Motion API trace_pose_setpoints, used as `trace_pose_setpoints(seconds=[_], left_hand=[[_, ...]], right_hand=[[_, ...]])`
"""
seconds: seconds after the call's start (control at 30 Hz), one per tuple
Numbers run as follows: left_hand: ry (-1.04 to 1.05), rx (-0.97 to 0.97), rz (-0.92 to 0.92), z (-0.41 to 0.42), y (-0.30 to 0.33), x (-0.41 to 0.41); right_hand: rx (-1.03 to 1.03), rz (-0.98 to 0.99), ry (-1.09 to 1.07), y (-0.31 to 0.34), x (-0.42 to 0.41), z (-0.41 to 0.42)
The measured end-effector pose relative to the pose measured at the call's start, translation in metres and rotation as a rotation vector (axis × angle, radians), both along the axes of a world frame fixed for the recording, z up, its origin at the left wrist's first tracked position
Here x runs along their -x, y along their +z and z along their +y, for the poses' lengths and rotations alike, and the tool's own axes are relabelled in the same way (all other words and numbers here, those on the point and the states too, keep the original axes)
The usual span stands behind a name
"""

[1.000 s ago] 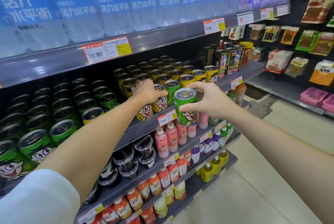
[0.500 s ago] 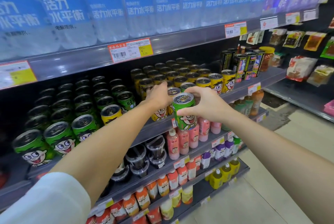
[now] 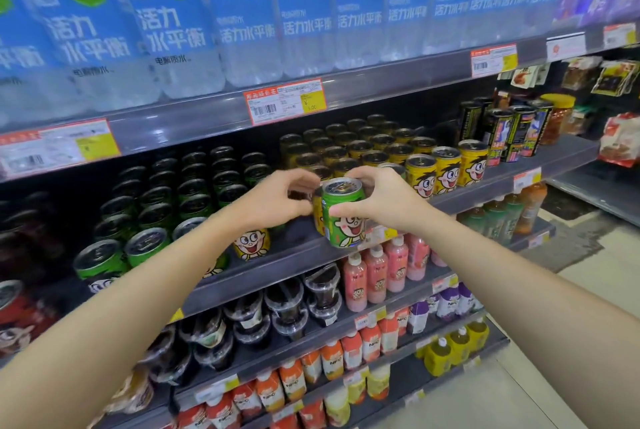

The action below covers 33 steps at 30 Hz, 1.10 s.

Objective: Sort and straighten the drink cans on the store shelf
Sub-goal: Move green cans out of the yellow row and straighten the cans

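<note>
1. right hand (image 3: 381,200) grips green can (image 3: 343,217) by its side and top rim, upright, in front of the shelf edge (image 3: 277,266).
2. left hand (image 3: 277,201) curls round a yellow can (image 3: 318,214) just behind it; the grip is partly hidden.
3. yellow cans (image 3: 446,169) stand to the right, green cans (image 3: 145,245) to the left.

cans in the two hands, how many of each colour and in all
green can: 1, gripped by the right hand
yellow can: 1, held by the left hand, mostly hidden behind the green one
total: 2
</note>
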State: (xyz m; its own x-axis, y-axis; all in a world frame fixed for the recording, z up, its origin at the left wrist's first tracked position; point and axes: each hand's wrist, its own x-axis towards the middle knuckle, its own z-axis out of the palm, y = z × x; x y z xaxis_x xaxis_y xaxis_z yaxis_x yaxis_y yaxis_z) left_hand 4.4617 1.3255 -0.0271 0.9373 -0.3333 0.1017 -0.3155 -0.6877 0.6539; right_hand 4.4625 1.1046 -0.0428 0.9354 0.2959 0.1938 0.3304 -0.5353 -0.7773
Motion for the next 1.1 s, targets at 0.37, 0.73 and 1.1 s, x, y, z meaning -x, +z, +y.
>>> trace_pose_setpoints(seconds=[0.37,0.73,1.1], left_hand=[[0.188,0.162,-0.070,0.022,-0.039,0.043],[0.320,-0.205,-0.115,0.034,-0.014,0.015],[0.368,-0.426,0.014,0.038,-0.020,-0.005]], right_hand=[[-0.023,0.074,0.154,-0.004,-0.008,0.051],[0.096,0.066,0.227,0.015,-0.043,0.076],[0.314,0.048,0.234,-0.004,-0.061,0.092]])
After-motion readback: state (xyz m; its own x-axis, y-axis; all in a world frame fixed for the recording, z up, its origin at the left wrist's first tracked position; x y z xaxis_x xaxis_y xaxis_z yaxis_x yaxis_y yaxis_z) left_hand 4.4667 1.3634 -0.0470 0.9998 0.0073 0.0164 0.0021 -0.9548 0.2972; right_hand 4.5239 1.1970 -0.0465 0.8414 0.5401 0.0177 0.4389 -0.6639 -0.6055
